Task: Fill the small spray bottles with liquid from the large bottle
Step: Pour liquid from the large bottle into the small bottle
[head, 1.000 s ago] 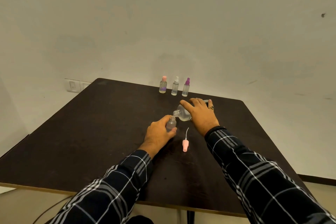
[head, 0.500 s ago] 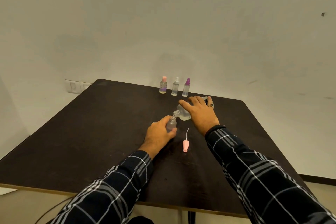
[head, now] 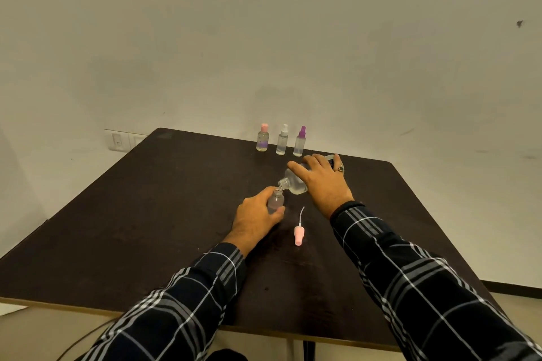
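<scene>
Clear large bottle (head: 294, 184) partly hidden, right fingers (head: 296, 169) gripping; left fingers (head: 279, 211) hold small bottle (head: 275, 201).

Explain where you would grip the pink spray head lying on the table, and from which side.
Take the pink spray head by its thick pink body, from above, pinching across its two long sides. It lies flat on the table, so only the top and sides are free, and its thin white tube looks too flimsy.

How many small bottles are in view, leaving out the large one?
4. Three line the far edge of the table: pink-capped bottle, white-capped bottle, purple-capped bottle. The left hand grips the fourth, an uncapped bottle. None seems hidden.
</scene>
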